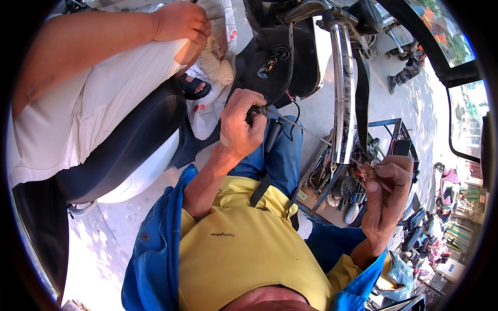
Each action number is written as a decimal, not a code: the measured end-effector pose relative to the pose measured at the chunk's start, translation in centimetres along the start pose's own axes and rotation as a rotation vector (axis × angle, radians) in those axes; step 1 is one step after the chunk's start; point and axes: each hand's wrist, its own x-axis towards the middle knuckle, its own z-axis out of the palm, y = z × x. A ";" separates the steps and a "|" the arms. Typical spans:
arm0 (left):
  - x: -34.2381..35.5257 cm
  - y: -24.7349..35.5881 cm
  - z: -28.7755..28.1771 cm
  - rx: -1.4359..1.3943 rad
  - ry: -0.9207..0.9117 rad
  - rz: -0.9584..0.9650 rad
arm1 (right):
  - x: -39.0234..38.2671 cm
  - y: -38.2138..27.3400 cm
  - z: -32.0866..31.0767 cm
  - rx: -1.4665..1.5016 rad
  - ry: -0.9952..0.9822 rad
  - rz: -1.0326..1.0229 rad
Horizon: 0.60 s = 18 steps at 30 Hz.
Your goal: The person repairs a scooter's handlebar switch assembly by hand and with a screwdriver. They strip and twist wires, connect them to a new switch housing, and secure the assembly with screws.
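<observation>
My left hand (239, 124) is closed round the black handle of a screwdriver (298, 124). Its long thin shaft slants right and down, passing behind a shiny upright tube (341, 93) on the scooter. Past the tube, the shaft's end comes close to my right hand (386, 192), whose thumb and fingers pinch a small brownish piece (369, 171). Whether the tip touches that piece I cannot tell. Above my left hand is the scooter's black front panel (264, 57), with keys (267, 67) hanging at it. A black cylindrical grip with a cable (273, 136) lies near my leg.
A person in light clothes (98, 109) sits on a black scooter seat (129, 140) at the left. Below my right hand stands a metal-framed toolbox (316, 202) full of tools. A dark-framed windscreen (461, 78) rises at the right. Parked scooters (448, 186) stand beyond.
</observation>
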 end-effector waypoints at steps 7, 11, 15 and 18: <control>0.1 0.1 -0.1 0.013 0.004 0.012 | 0.1 -0.4 -1.4 -0.127 -0.152 0.047; -0.1 0.3 0.1 -0.010 -0.005 -0.013 | -0.3 0.8 -0.3 -0.101 -0.023 -0.156; -0.1 0.3 0.0 0.008 0.006 0.004 | -0.7 0.4 -2.2 -0.157 -0.208 0.027; 0.1 0.0 0.2 -0.003 -0.001 0.020 | -0.7 0.3 -0.8 -0.009 -0.051 0.002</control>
